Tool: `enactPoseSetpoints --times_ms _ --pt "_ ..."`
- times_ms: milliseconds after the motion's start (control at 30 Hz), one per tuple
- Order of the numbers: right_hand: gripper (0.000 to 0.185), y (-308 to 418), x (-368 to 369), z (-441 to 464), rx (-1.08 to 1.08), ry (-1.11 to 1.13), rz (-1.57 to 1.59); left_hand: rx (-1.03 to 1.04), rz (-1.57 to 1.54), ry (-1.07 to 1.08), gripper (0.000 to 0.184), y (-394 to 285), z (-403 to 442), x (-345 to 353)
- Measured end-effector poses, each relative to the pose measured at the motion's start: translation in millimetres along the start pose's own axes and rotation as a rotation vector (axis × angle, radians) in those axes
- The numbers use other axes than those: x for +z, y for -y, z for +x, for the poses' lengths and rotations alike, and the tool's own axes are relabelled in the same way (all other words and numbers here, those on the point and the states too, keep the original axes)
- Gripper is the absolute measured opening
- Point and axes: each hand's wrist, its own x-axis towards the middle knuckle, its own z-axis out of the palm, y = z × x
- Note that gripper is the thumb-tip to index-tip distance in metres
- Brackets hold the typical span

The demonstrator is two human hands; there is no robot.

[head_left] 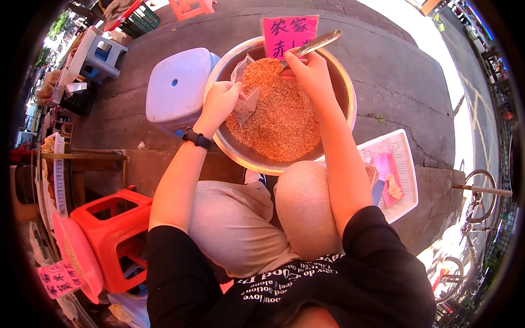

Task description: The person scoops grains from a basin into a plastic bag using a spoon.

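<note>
A large metal basin holds a heap of reddish-brown grain. At its left side my left hand is closed on a clear plastic bag, which has some grain in it. My right hand grips a metal scoop over the upper part of the basin. The scoop's handle points up to the right, and its lower end is at a mound of grain by the bag's mouth. Behind the right hand stands a pink sign with dark handwriting, partly covered by the scoop.
A pale blue stool stands left of the basin. At the right is a white basket with pink and blue items. Red stools and a pink tray of grain are at lower left. Bicycles stand at the far right.
</note>
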Motion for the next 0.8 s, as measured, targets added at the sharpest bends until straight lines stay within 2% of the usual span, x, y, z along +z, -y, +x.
enactPoseSetpoints --times_ms 300,400,467,667,800 --pt "0.021 -2 2 0 -0.062 -0.004 -0.143 0.103 0.019 0.022 0.033 -3 -2 9" --pt "0.020 -2 2 0 -0.105 -0.022 -0.255 0.031 0.043 0.078 0.031 -2 -1 11" --pt "0.020 1 3 -1 -0.131 -0.036 -0.315 0.061 0.038 0.085 0.031 -1 0 14" --pt "0.019 9 4 -5 -0.360 -0.095 -0.631 0.043 0.049 0.124 0.032 -1 0 20" --pt "0.017 6 3 -3 -0.474 -0.087 -0.675 0.075 0.068 0.136 0.033 1 2 23"
